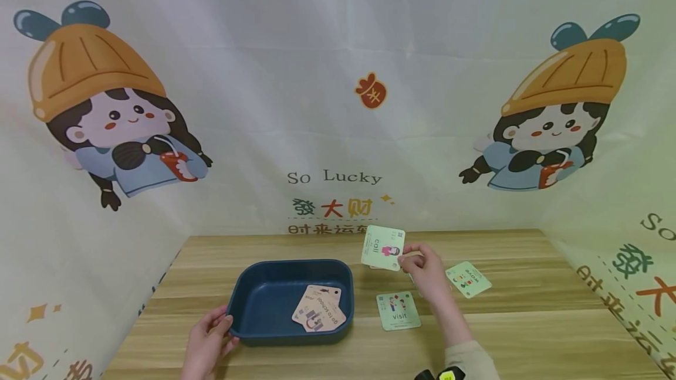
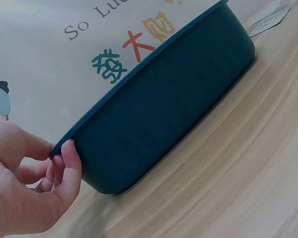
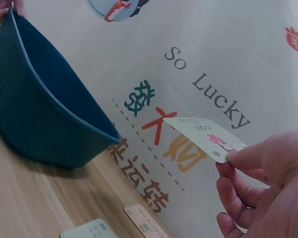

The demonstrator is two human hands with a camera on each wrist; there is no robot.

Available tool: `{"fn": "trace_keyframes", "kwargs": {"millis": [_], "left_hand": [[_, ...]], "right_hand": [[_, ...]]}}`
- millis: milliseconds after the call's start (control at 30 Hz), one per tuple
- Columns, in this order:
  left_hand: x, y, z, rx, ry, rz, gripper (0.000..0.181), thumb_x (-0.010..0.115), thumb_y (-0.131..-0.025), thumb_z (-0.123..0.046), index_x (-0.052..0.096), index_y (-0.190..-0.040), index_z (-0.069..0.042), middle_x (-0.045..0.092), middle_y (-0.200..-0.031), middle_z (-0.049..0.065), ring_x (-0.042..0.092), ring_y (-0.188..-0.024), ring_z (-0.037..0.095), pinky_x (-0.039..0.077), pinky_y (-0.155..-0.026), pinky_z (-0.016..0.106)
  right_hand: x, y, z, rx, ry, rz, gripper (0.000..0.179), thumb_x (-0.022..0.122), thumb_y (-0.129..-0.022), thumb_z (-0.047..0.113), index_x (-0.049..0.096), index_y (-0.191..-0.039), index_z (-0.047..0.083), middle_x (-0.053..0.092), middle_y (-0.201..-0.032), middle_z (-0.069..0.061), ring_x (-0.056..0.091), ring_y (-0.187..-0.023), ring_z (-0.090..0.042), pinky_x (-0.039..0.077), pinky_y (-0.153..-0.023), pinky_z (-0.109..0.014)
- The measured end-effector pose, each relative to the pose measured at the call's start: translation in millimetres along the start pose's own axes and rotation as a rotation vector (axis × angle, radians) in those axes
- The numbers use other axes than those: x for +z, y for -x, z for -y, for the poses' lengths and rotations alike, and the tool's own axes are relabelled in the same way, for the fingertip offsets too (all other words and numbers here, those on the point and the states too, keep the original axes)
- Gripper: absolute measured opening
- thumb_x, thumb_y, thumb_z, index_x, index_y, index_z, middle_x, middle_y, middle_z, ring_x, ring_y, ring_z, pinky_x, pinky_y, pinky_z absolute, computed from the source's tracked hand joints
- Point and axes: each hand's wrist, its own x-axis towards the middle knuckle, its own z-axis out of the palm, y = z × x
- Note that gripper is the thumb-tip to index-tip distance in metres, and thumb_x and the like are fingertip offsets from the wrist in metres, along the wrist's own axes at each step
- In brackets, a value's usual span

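Observation:
My left hand (image 1: 208, 340) grips the rim of a dark blue plastic bin (image 1: 285, 338) at its near left corner, thumb and fingers on either side of the edge in the left wrist view. Pink word cards (image 1: 323, 316) overlap inside the bin, the upper one reading "go to school". Above the table, right of the bin, my right hand (image 1: 429, 274) pinches a pale green "call" card (image 1: 380, 246) by one corner between thumb and fingers. A green "visit" card (image 1: 398, 311) lies below that hand, and a green "wave" card (image 1: 469, 279) to its right.
On the wooden table (image 1: 538, 321), a pink card (image 3: 145, 223) lies near the back edge in the right wrist view. Another green card is mostly hidden behind my right hand. A printed cloth (image 1: 338, 133) hangs behind and along both sides.

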Motion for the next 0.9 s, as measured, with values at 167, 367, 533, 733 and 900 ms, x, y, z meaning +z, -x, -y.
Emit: {"fn": "trace_keyframes", "kwargs": {"millis": [167, 367, 533, 733, 900], "left_hand": [[-0.3, 0.8, -0.3, 0.002, 0.0, -0.003, 0.044, 0.044, -0.095, -0.007, 0.031, -0.135, 0.008, 0.042, -0.104, 0.01, 0.052, -0.076, 0.011, 0.054, -0.062, 0.023], [-0.4, 1.3, -0.7, -0.002, -0.01, -0.013, 0.044, 0.043, -0.095, -0.007, 0.032, -0.135, 0.006, 0.042, -0.106, 0.011, 0.052, -0.078, 0.012, 0.054, -0.063, 0.023], [0.1, 0.9, 0.9, 0.013, -0.005, -0.013, 0.043, 0.044, -0.094, -0.008, 0.034, -0.134, 0.007, 0.041, -0.106, 0.011, 0.052, -0.078, 0.013, 0.054, -0.062, 0.022], [0.9, 1.4, 1.1, 0.016, -0.002, -0.026, 0.043, 0.044, -0.094, -0.007, 0.035, -0.133, 0.007, 0.042, -0.106, 0.012, 0.053, -0.077, 0.013, 0.054, -0.061, 0.022], [0.0, 3.2, -1.2, 0.0, -0.004, -0.011, 0.044, 0.043, -0.095, -0.007, 0.032, -0.135, 0.007, 0.041, -0.106, 0.01, 0.053, -0.077, 0.012, 0.053, -0.061, 0.021]], "right_hand": [[11.7, -3.7, 5.1, -0.039, -0.001, 0.02, 0.017, 0.06, -0.086, 0.009, 0.056, -0.102, 0.005, 0.062, -0.069, -0.004, 0.053, -0.068, -0.014, 0.04, -0.058, -0.025], [26.6, -3.8, 9.8, -0.037, -0.02, 0.036, 0.017, 0.061, -0.086, 0.009, 0.058, -0.102, 0.007, 0.062, -0.07, -0.006, 0.051, -0.067, -0.014, 0.032, -0.048, -0.022], [38.8, -1.9, 9.7, -0.041, -0.033, 0.048, 0.016, 0.062, -0.086, 0.009, 0.058, -0.101, 0.007, 0.064, -0.075, -0.008, 0.055, -0.072, -0.016, 0.039, -0.055, -0.024], [51.8, 2.3, 8.8, -0.07, -0.039, 0.084, 0.015, 0.06, -0.087, 0.009, 0.058, -0.101, 0.005, 0.064, -0.075, -0.008, 0.055, -0.072, -0.016, 0.044, -0.063, -0.027], [62.1, 6.8, 10.6, -0.08, -0.042, 0.107, 0.015, 0.061, -0.086, 0.009, 0.058, -0.101, 0.006, 0.066, -0.077, -0.009, 0.059, -0.077, -0.023, 0.044, -0.061, -0.026]]}}
